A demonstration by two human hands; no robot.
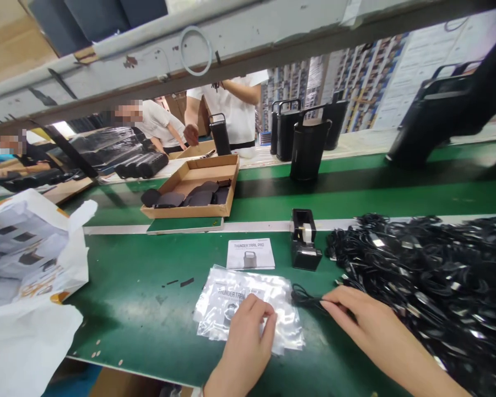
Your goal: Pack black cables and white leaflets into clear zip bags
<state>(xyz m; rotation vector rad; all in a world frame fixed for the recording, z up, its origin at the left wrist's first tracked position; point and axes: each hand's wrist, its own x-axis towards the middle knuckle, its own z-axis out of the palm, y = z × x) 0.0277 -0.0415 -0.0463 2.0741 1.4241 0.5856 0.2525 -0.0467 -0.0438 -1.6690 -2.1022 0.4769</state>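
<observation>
My right hand pinches a coiled black cable between thumb and fingertips, just right of a stack of clear plastic bags. On that stack rests my left hand, its thumb and fingertips drawn together on the film of the top bag. Printed paper shows through the plastic. Just beyond the bags lies a white printed leaflet picturing a handled device. A large heap of black cables spreads out beside my right hand.
A black tape dispenser stands behind the bags. Past it are a cardboard tray of dark pieces and black handled devices. A white sack of leaflets sits at left. Co-workers stand across the bench beneath an overhead shelf.
</observation>
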